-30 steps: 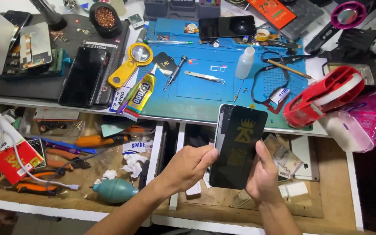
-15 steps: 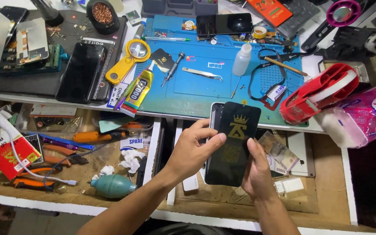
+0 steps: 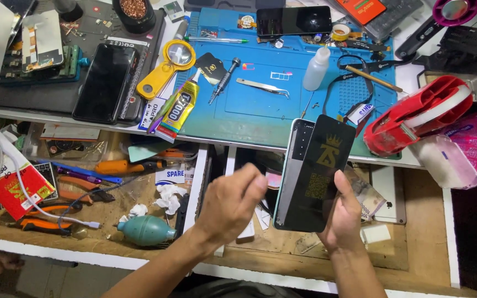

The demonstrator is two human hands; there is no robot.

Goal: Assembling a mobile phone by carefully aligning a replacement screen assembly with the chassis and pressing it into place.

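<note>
Right hand pinches a black rectangular gold-printed screen sheet half-peeled off the phone, centre frame; left hand hovers loosely curled, holding nothing.

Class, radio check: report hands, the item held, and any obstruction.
Right hand grips black film sheet over phone. Left hand beside it, off the sheet. Nothing between them.

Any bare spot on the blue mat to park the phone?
Yes: the blue silicone mat is bare at centre, bordered by silver tweezers above, the yellow glue tube on the left and the white squeeze bottle on the right. Its top edge and the open wooden drawers are crowded.
</note>
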